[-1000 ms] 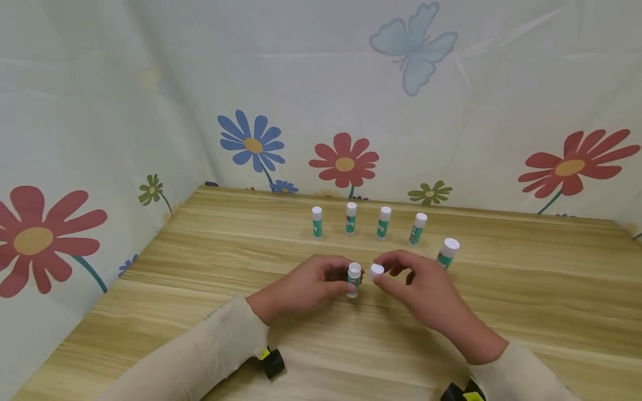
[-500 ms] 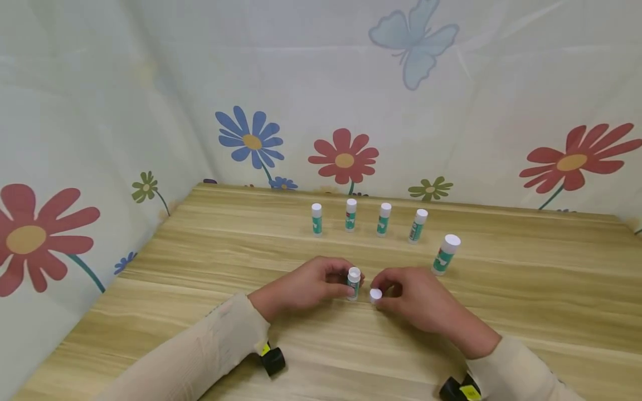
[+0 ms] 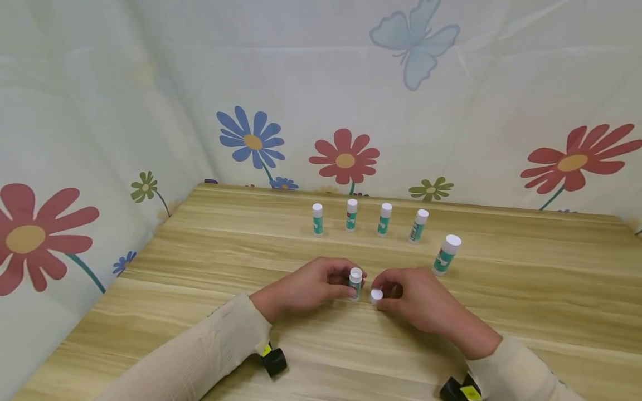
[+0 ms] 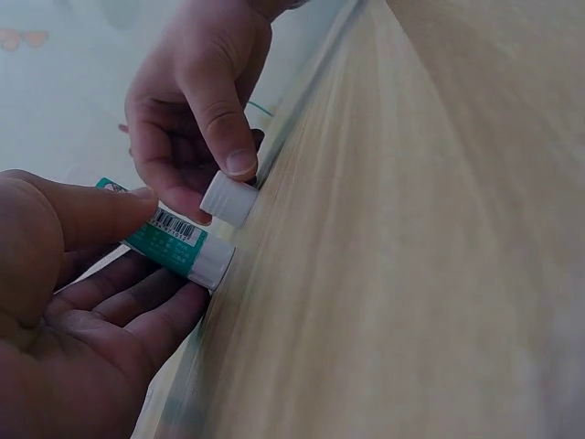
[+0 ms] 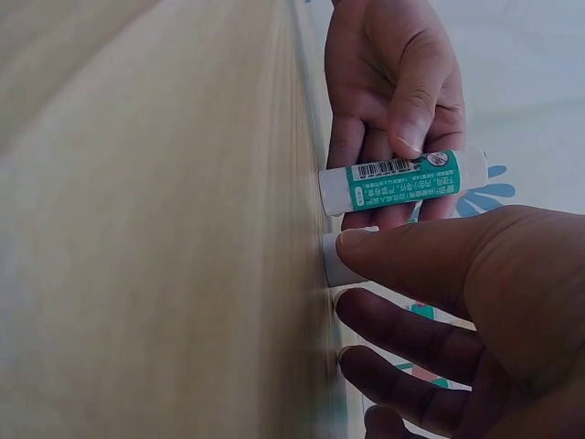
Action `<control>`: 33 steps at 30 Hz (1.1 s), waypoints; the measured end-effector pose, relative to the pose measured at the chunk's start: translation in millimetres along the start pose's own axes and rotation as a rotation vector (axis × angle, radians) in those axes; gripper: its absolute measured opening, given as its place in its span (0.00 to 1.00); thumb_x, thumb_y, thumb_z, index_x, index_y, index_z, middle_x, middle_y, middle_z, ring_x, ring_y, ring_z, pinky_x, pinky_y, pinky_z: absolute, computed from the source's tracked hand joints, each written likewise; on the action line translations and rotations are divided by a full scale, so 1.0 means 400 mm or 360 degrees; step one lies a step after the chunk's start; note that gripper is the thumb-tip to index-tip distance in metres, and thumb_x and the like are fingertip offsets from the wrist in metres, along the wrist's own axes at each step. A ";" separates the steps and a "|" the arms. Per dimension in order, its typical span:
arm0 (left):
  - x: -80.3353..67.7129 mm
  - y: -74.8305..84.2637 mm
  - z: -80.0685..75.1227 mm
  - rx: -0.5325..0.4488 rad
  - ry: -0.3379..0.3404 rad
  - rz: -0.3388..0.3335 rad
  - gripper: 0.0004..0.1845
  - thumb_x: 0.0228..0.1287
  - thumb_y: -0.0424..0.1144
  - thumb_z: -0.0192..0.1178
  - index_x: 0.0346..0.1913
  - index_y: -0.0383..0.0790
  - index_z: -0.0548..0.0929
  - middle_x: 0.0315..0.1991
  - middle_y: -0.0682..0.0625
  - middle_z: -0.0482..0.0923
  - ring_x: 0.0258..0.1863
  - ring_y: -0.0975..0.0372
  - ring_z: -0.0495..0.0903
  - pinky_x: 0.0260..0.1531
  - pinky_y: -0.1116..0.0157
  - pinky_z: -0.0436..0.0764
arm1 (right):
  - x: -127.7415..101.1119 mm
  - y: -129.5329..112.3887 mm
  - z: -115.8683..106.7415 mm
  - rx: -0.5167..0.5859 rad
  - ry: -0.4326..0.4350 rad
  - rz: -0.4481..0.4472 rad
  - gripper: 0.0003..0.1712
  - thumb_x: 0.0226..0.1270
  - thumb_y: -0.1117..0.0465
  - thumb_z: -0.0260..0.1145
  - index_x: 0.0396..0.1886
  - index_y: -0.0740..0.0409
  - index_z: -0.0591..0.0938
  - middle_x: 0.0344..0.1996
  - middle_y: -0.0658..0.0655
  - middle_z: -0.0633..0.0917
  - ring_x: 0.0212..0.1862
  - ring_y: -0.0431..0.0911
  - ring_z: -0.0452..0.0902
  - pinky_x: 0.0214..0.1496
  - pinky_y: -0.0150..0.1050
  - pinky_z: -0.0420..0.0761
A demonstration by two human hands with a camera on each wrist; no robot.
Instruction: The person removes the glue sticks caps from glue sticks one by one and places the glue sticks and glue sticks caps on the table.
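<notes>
Wood-grain surface [image 3: 210, 262]: left hand [image 3: 306, 288] fingers clamp an upright green-and-white glue stick [image 3: 355, 283]; right hand [image 3: 418, 303] pinches its small white cap [image 3: 376, 296] on the surface beside it. Uncapping looks done; five capped sticks [image 3: 383, 219] stand behind, seemingly untouched.

We see a white-capped teal-and-white plastic glue stick [image 3: 355, 283] with a black barcode, a small white round plastic cap [image 3: 376, 296], a pale wood-grain tabletop [image 3: 200, 262], and a cream fabric backdrop [image 3: 150, 83] printed with red, blue and green flowers.

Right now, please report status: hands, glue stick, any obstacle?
Left hand holds glue stick upright on table. Right hand pinches white cap beside it. Nothing in the way.
</notes>
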State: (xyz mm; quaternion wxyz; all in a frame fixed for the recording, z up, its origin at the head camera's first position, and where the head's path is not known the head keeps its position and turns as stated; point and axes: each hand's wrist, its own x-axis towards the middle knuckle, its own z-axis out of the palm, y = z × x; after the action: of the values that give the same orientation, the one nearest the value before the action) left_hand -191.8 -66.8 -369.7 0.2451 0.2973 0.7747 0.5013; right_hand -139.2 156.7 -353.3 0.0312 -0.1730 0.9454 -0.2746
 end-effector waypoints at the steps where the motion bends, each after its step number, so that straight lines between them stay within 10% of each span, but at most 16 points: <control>1: 0.000 0.000 0.000 -0.0007 -0.0004 -0.0001 0.17 0.65 0.34 0.62 0.56 0.42 0.80 0.51 0.51 0.82 0.48 0.67 0.80 0.51 0.68 0.79 | 0.000 0.001 0.000 -0.0003 0.0001 -0.0004 0.07 0.57 0.55 0.73 0.35 0.43 0.84 0.25 0.40 0.82 0.30 0.35 0.73 0.31 0.31 0.73; 13: 0.002 0.003 -0.027 0.0071 0.0071 0.0086 0.22 0.68 0.26 0.53 0.63 0.46 0.75 0.58 0.52 0.77 0.57 0.63 0.78 0.59 0.65 0.77 | -0.006 0.000 0.001 0.0029 0.0007 -0.0021 0.06 0.58 0.58 0.73 0.35 0.47 0.85 0.25 0.41 0.82 0.30 0.35 0.73 0.32 0.30 0.74; 26: 0.015 0.019 -0.148 0.0039 0.0926 0.0173 0.18 0.67 0.31 0.59 0.59 0.41 0.76 0.53 0.43 0.77 0.54 0.56 0.77 0.56 0.59 0.79 | 0.001 -0.007 0.001 0.0032 -0.0027 0.0025 0.05 0.58 0.62 0.71 0.35 0.49 0.85 0.26 0.43 0.81 0.31 0.38 0.72 0.35 0.32 0.74; 33: 0.060 -0.025 -0.181 -0.0104 0.1006 0.0004 0.28 0.66 0.30 0.59 0.67 0.41 0.67 0.62 0.42 0.70 0.64 0.52 0.70 0.64 0.56 0.74 | 0.001 -0.005 0.002 0.0059 -0.0050 0.0063 0.05 0.59 0.62 0.70 0.36 0.51 0.85 0.26 0.44 0.81 0.31 0.38 0.73 0.36 0.33 0.74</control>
State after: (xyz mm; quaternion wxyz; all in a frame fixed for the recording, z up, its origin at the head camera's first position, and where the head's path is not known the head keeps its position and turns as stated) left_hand -260.2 -98.8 -353.7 0.0010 0.1197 0.7957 0.5938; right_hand -138.7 154.6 -352.7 0.0547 -0.1581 0.9427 -0.2887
